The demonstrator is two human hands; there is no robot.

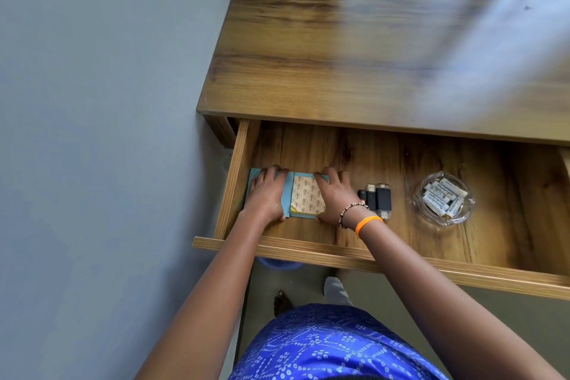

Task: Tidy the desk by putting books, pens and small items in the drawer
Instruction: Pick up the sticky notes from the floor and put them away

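The wooden drawer (354, 257) is pulled out from under the desk (308, 55). In its left end lies a stack of blue and tan sticky-note pads (305, 196). My left hand (266, 194) lies flat on the left part of the stack, thumb at its near edge. My right hand (334, 196) presses on the stack's right side, fingers spread over the tan pad's edge. Both hands clasp the stack from its two sides. To the right lie black USB sticks (377, 200). Further right a clear glass ashtray (444, 198) holds several white batteries.
A grey wall (92, 133) runs along the left, close to the drawer's left side. The desk top shows bare wood with a blurred bright reflection at the right. Below the drawer front I see the floor, a foot and a blue patterned garment.
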